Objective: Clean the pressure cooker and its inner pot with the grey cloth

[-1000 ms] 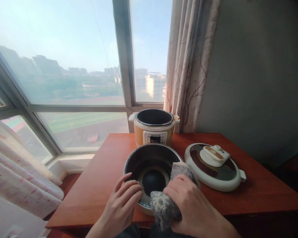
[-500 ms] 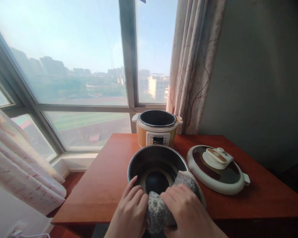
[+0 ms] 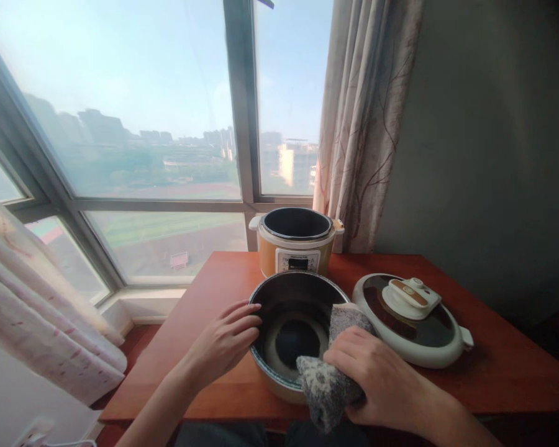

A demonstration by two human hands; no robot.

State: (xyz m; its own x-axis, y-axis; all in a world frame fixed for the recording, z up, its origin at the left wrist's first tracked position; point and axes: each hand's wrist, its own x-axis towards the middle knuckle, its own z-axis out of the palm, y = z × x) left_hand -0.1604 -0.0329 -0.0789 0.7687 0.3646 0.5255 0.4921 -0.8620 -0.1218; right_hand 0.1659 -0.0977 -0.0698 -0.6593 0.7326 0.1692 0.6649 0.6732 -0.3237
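Observation:
A metal inner pot (image 3: pixel 279 297) with a dark inside sits near the front edge of the red-brown table (image 3: pixel 205 347). My left hand (image 3: pixel 223 341) rests on the pot's left rim, fingers curled over it. My right hand (image 3: pixel 370 375) presses a grey speckled cloth (image 3: pixel 326 388) over the pot's right front rim; the cloth drapes both inside and outside the wall. Behind the pot stands the orange and white cooker base (image 3: pixel 297 241), with no lid on it.
The cooker's white and brown lid (image 3: pixel 412 320) lies flat on the table to the right of the pot. A patterned curtain (image 3: pixel 363 118) hangs behind the cooker by the large window (image 3: pixel 121 124). Another curtain (image 3: pixel 41 310) hangs at the left.
My left hand has moved from the pot's front rim out to its left rim. My right hand and the cloth have slid rightward along the rim.

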